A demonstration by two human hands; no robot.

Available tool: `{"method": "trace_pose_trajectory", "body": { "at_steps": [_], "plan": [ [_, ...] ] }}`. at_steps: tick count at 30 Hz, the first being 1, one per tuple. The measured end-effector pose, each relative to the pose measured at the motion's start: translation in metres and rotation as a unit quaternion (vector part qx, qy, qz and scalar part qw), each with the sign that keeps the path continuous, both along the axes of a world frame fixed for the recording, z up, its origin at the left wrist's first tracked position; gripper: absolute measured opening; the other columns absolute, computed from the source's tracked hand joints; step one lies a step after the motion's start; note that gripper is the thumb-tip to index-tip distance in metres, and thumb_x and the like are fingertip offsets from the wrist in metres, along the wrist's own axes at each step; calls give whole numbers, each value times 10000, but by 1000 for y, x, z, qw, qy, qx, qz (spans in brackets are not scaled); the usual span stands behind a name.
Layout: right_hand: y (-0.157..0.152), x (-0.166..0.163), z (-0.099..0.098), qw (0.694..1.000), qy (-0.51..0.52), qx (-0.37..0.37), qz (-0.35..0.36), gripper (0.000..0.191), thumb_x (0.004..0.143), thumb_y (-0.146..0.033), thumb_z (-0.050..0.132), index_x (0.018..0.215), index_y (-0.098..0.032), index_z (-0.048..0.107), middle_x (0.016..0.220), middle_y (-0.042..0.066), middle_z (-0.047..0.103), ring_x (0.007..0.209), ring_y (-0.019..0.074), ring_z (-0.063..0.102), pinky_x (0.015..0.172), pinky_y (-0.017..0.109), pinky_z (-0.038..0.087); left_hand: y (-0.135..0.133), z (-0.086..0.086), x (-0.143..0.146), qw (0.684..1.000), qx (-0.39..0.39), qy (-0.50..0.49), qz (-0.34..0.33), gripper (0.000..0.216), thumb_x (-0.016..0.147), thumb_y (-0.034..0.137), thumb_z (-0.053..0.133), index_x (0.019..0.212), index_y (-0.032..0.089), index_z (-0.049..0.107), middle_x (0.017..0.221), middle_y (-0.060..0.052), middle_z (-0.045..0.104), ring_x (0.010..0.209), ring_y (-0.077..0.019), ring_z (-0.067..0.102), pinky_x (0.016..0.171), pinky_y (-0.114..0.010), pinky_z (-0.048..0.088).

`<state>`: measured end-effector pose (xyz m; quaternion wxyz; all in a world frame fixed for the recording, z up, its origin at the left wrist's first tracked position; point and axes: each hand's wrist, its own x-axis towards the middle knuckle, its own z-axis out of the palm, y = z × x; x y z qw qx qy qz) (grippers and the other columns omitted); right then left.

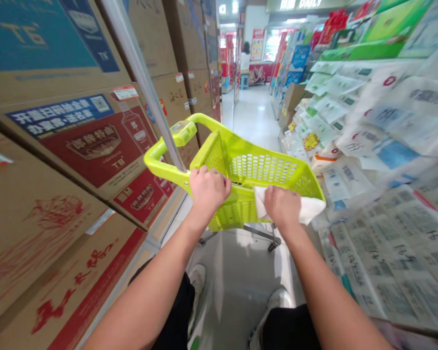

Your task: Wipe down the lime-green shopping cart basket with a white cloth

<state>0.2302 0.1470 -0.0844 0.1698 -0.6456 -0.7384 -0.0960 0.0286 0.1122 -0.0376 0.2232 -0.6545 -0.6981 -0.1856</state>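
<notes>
A lime-green shopping cart (266, 165) with perforated basket walls stands turned sideways in front of me. My left hand (209, 187) is closed over the cart's near rim, just beside the base of a silver metal pole (144, 73) that slants up to the left. A white cloth (311, 208) is bunched under my right hand (282, 204), whose fingers are closed on it against the near rim farther right. The cloth's ends stick out on both sides of that hand. The cart's handle (156, 158) loops out at the left, and nothing touches it.
Stacked cardboard cartons (105, 141) wall the left side closely. Shelves of white plastic packs (350, 141) line the right. A tiled aisle floor (251, 112) runs ahead, with a blue stool (244, 81) and a person (245, 61) far off. My shoes flank the cart's wheels (274, 244).
</notes>
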Motion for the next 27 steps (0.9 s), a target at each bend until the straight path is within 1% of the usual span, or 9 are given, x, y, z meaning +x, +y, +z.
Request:
{"method": "trace_pose_trajectory", "body": {
  "at_steps": [3, 5, 7, 9, 14, 17, 19, 24, 27],
  "plan": [
    [-4, -53, 7, 989, 43, 33, 139, 430, 1068, -307, 312, 935, -174, 699, 882, 96, 751, 853, 206, 673, 788, 320, 363, 7, -7, -3, 998, 21, 38, -38, 434, 977, 337, 399, 658, 198, 658, 729, -99, 676, 784, -267, 551, 735, -463, 303],
    [-1, -75, 9, 982, 57, 47, 173, 415, 1082, -322, 288, 995, -196, 673, 950, 81, 755, 914, 198, 665, 826, 307, 361, 14, -12, -8, 995, 44, 57, -68, 427, 990, 342, 388, 677, 205, 644, 741, -90, 671, 789, -262, 545, 733, -460, 295],
    [6, -77, 10, 983, 52, 32, 174, 446, 1090, -377, 267, 1011, -202, 670, 973, 84, 757, 925, 201, 671, 832, 302, 370, 21, -15, -13, 993, 65, 54, -86, 393, 985, 334, 405, 706, 207, 650, 764, -94, 672, 810, -266, 544, 745, -458, 295],
    [14, -59, 11, 991, 30, -10, 134, 527, 1083, -458, 256, 974, -189, 696, 942, 108, 760, 903, 221, 689, 816, 308, 391, 24, -16, -17, 991, 75, 45, -97, 360, 974, 329, 429, 726, 207, 660, 782, -101, 671, 835, -274, 544, 761, -455, 296],
    [39, 16, 8, 989, 8, -128, -68, 621, 1034, -526, 301, 977, -126, 772, 988, 196, 760, 966, 311, 717, 790, 354, 444, 20, -17, -23, 990, 93, 50, -95, 349, 969, 319, 446, 709, 204, 648, 759, -87, 663, 827, -264, 541, 765, -443, 300],
    [40, 22, 7, 982, 29, -151, -112, 637, 1025, -516, 295, 999, -114, 788, 1016, 218, 758, 970, 331, 723, 783, 375, 452, 16, -19, -21, 990, 111, 47, -79, 346, 959, 317, 469, 677, 204, 635, 734, -70, 667, 796, -251, 540, 762, -441, 297],
    [28, -2, 8, 990, 32, -115, -80, 666, 1042, -493, 256, 936, -116, 796, 941, 214, 763, 924, 316, 728, 799, 378, 444, 15, -20, -18, 989, 125, 35, -66, 344, 944, 309, 485, 650, 206, 630, 707, -64, 666, 772, -245, 535, 755, -440, 291],
    [-9, -84, 17, 991, 81, 2, 103, 575, 1073, -364, 245, 941, -169, 771, 897, 140, 776, 825, 209, 709, 799, 310, 411, 11, -18, -12, 991, 120, 15, -51, 358, 933, 300, 496, 613, 208, 626, 686, -57, 671, 745, -235, 536, 749, -436, 288],
    [-8, -94, 19, 989, 74, 5, 131, 580, 1072, -400, 254, 938, -170, 769, 891, 134, 773, 802, 204, 702, 741, 290, 407, 7, -14, -13, 993, 101, 28, -56, 360, 952, 305, 483, 636, 210, 628, 712, -60, 676, 768, -240, 548, 757, -431, 291]
  ]
}}
